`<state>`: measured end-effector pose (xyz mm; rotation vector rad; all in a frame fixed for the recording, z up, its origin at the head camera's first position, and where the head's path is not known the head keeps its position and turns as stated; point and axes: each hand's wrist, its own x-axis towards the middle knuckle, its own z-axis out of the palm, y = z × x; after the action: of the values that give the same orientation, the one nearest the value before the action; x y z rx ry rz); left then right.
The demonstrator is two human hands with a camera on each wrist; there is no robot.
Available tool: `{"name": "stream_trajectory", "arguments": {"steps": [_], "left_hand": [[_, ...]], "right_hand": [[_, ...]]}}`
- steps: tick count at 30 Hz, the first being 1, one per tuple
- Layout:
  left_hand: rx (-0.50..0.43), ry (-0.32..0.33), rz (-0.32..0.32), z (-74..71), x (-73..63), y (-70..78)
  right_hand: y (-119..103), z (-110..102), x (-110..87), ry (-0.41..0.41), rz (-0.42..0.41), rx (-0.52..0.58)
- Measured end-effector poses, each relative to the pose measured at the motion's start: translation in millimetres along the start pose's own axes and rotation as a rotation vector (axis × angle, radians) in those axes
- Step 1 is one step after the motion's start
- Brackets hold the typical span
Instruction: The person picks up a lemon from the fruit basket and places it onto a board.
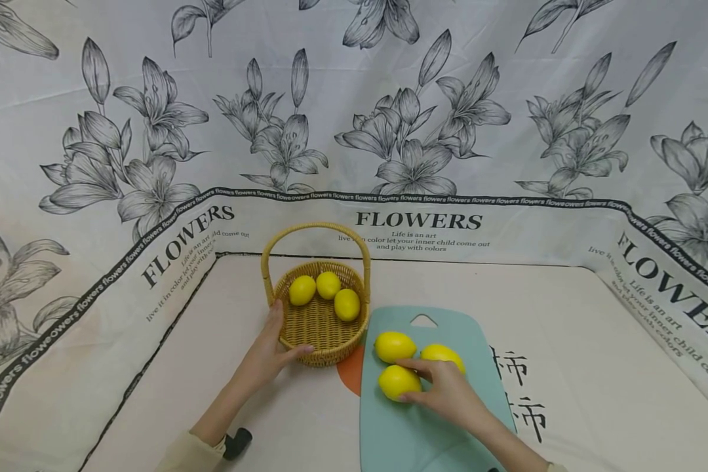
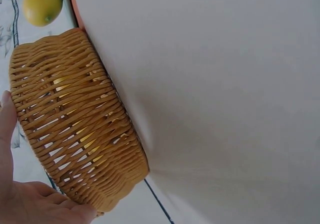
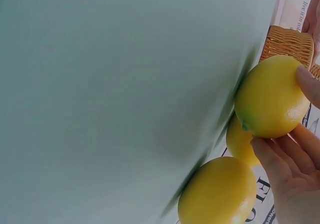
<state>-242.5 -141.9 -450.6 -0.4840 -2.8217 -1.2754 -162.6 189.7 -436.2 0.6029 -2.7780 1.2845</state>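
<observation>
My left hand [image 1: 269, 354] holds the wicker basket [image 1: 307, 328] at its near left side, thumb by the front rim and fingers along the left wall. Three yellow lemons [image 1: 328, 286] lie in the back part of that basket; its handle stands upright. On the light blue cutting board [image 1: 389, 432], my right hand [image 1: 451, 393] pinches the nearest lemon [image 1: 396, 385] between thumb and fingers. Two other lemons, one behind it [image 1: 395, 346] and one partly hidden by the hand [image 1: 445, 356], sit close by. The right wrist view shows the held lemon [image 3: 272, 97] at or just above the board's surface.
The board touches or nearly touches the basket's right side. An orange printed patch [image 1: 350, 373] shows between them, and black characters [image 1: 528, 419] mark the cloth at right. Flower-printed curtains [image 1: 419, 151] close off the back and both sides. A dark object [image 1: 238, 444] is by the left sleeve.
</observation>
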Motion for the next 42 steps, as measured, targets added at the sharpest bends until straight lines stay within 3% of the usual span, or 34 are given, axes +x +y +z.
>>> {"name": "stream_trajectory", "arguments": {"steps": [10,42], "left_hand": [[0.002,0.004,0.003,-0.1,0.4,0.2],[0.006,0.002,0.004,0.2,1.0,-1.2]], "right_hand": [[0.1,2.1,-0.8,0.003,-0.036,-0.034],[-8.1,-2.4,-2.9,-0.032,-0.031,-0.037]]}}
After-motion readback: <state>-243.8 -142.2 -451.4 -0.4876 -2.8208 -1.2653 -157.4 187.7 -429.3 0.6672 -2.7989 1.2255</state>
